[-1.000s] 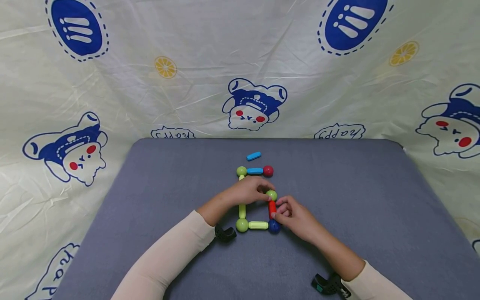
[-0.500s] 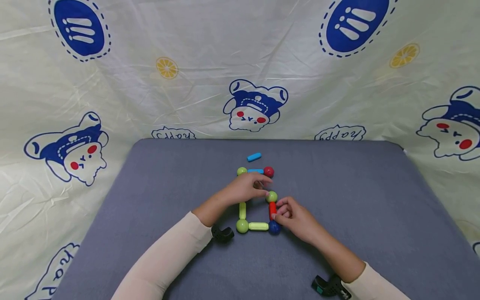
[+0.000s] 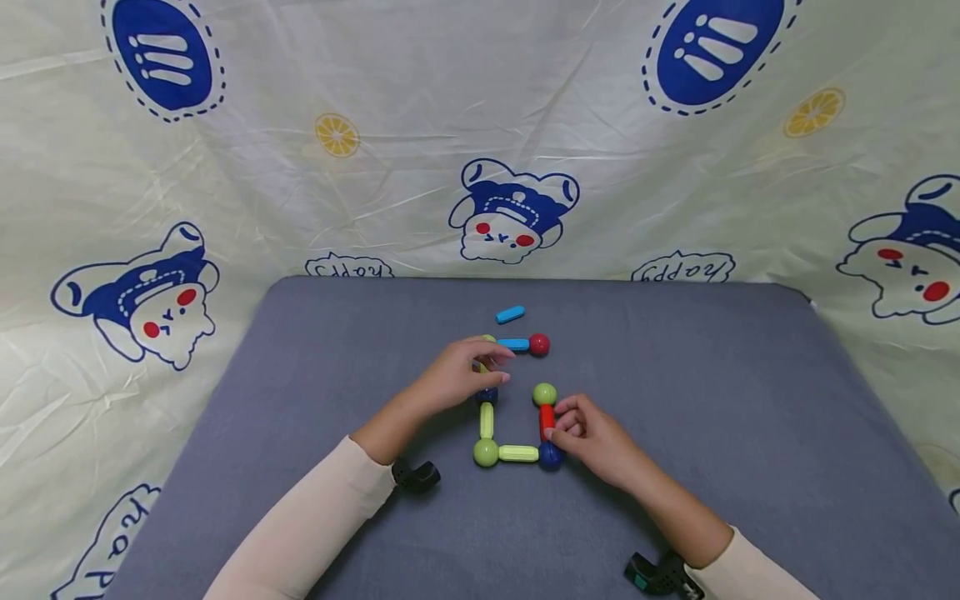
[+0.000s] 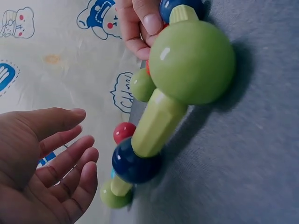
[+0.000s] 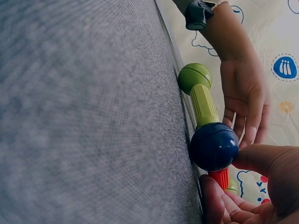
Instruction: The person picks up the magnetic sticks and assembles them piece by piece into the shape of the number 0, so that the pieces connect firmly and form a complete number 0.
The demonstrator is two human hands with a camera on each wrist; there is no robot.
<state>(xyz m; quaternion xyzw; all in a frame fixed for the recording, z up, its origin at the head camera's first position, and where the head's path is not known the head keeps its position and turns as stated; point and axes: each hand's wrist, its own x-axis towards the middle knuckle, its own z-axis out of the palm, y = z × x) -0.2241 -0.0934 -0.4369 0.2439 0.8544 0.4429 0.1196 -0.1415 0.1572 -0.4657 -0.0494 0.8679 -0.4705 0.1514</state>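
My right hand (image 3: 600,442) pinches a red magnetic rod (image 3: 547,422) between thumb and fingers, its thumb beside the dark blue ball (image 5: 214,146) at the rod's near end. A green ball (image 3: 544,394) caps the far end. My left hand (image 3: 457,375) holds nothing, its fingers loosely bent above the left side of the ball-and-rod frame. That side has a near green ball (image 4: 192,61), a yellow-green rod (image 4: 160,122) and another dark blue ball (image 4: 136,160). A second yellow-green rod (image 3: 518,453) joins the near corners. At the far side a blue rod (image 3: 514,344) ends in a red ball (image 3: 539,344).
A loose blue rod (image 3: 511,314) lies beyond the frame on the grey cloth-covered table (image 3: 712,400). A printed curtain (image 3: 405,167) hangs behind the table's far edge. Each wrist wears a black device, such as the left wrist's camera strap (image 3: 417,477).
My left hand has let go of the green ball above the red rod and moved left, uncovering the dark blue ball on the left side. My right hand keeps its pinch.
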